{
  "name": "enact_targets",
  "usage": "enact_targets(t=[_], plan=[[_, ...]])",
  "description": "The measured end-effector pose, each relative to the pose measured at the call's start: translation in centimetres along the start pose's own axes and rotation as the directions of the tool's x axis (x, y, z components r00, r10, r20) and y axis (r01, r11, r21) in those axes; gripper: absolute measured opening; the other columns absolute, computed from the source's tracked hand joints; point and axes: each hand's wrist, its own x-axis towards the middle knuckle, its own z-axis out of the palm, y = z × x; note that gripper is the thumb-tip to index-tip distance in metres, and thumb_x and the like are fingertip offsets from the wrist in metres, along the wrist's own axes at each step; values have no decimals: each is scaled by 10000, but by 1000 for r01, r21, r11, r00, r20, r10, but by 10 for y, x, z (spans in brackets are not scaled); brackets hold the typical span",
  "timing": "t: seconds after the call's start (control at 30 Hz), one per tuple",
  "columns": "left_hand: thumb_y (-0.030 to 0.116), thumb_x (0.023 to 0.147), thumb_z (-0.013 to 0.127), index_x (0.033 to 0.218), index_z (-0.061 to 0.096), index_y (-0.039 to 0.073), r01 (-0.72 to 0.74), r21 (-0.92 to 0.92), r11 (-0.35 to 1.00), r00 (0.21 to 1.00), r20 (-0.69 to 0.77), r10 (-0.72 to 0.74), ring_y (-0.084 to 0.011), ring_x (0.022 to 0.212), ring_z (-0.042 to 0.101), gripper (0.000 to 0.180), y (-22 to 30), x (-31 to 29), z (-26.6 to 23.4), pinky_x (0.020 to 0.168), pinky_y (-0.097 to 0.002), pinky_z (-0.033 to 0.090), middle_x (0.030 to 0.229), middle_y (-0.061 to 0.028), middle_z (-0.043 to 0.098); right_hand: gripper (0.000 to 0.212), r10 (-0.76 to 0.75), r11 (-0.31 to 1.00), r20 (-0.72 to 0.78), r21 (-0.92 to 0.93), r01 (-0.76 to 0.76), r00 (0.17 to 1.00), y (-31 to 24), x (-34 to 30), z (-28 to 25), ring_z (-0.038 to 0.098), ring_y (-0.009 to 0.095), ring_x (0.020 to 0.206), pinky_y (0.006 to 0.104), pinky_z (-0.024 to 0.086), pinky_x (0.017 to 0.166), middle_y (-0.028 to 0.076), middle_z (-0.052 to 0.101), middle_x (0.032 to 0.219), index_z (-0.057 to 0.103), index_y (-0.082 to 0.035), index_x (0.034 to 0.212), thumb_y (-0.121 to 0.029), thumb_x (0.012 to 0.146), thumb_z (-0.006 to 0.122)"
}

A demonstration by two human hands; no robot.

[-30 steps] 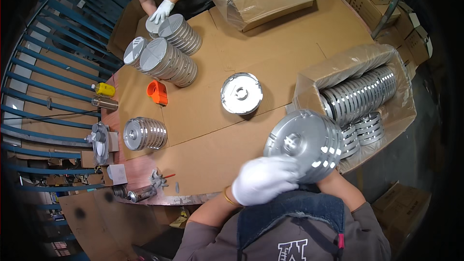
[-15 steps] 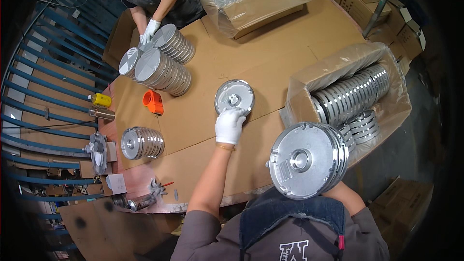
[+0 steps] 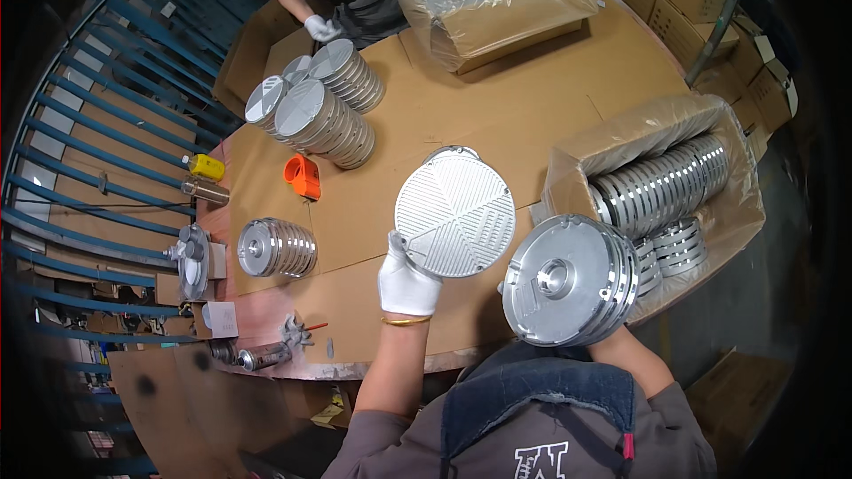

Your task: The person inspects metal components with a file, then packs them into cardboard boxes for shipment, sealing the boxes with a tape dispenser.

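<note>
Head view: to the left of the filled carton (image 3: 572,179), your gloved left hand (image 3: 408,280) grasps a round ribbed metal disc (image 3: 454,213) by its near-left edge. Your thumb lies along the rim, the other fingers are hidden beneath, and the ribbed face is turned up toward you. Your right forearm (image 3: 632,362) runs up behind a stack of hubbed metal discs (image 3: 555,279), which sits just on your side of the filled carton. That stack covers most of your right hand, so you cannot tell how its fingers grip.

Rows of similar discs (image 3: 661,179) lie inside the filled carton. Well to its left on the cardboard-covered table (image 3: 382,235) are a short disc stack (image 3: 277,248) and an orange tape dispenser (image 3: 303,179). Farther off, beyond the dispenser from the filled carton, stand several ribbed stacks (image 3: 324,124), with a co-worker's gloved hand (image 3: 322,28) near them. Another plastic-lined carton (image 3: 510,22) rests beyond the filled carton.
</note>
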Motion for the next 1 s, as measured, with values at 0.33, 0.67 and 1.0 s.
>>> enact_targets(t=[0.33,0.67,1.0], plan=[[158,855,610,857,583,-27,-513,765,389,858,439,267,-229,857,593,186,-49,-54,67,776,-326,469,884,-118,608,429,62,857,50,510,-78,997,7,-5,-24,521,204,1150,349,439,975,108,518,1273,424,-54,1314,-275,949,467],[76,816,626,809,599,-23,-549,769,328,784,610,-117,-303,862,621,103,-147,-31,165,814,-395,479,878,-178,634,451,-190,828,66,546,124,979,-77,-49,-97,470,183,1198,348,397,1009,71,478,1321,375,-61,1346,-270,949,419],[168,862,588,1369,272,2,-7,862,507,716,359,-599,-149,957,524,620,-339,66,223,850,-288,445,1090,-94,486,719,-120,764,-622,440,472,774,-115,-109,-284,458,243,1188,417,391,1004,92,506,1260,401,-67,1307,-289,724,760]])
